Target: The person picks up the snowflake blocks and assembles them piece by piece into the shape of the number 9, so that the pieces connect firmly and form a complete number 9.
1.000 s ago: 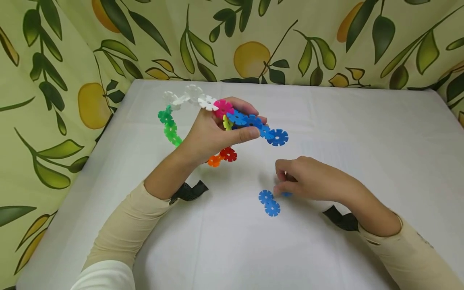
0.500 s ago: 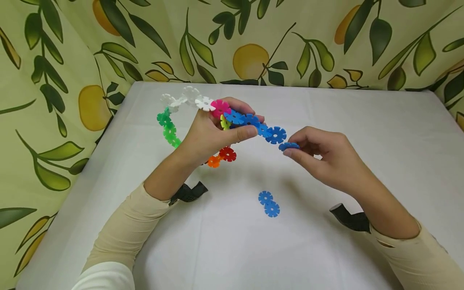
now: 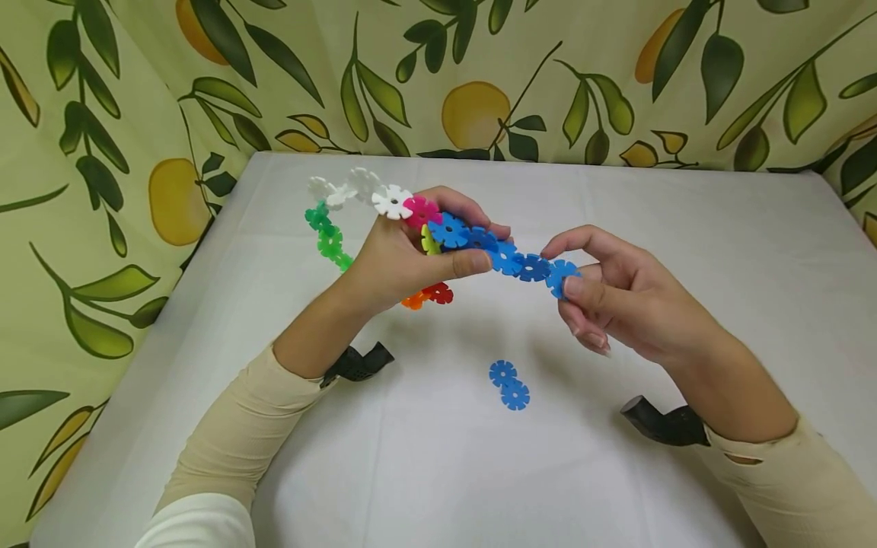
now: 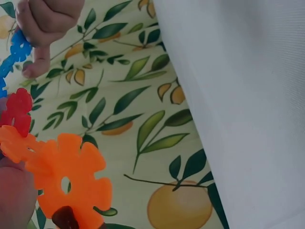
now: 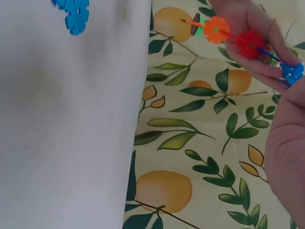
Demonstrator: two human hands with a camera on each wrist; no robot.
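My left hand [image 3: 393, 262] grips a looped chain of interlocking plastic snowflake discs above the table, thumb across its blue stretch [image 3: 507, 258]. White discs [image 3: 393, 202], a pink disc [image 3: 422, 212] and green discs [image 3: 330, 241] form the far side of the loop. Below the hand hang red and orange discs, the orange disc [image 4: 71, 179] large in the left wrist view. With thumb and fingers, my right hand [image 3: 633, 301] pinches a blue snowflake disc [image 3: 562, 278] at the chain's right end. That disc's edge meets the last blue disc of the chain.
Two joined blue discs [image 3: 509, 385] lie on the white-covered table [image 3: 438, 472] in front of the hands. A fruit-and-leaf patterned curtain [image 3: 548, 84] hangs behind and to the left. Black straps [image 3: 664, 422] stick out at both wrists.
My right hand has picked a blue disc off the table, raised it, and brought it to the chain's blue end, turning it face-on. The left hand has stayed nearly in place.
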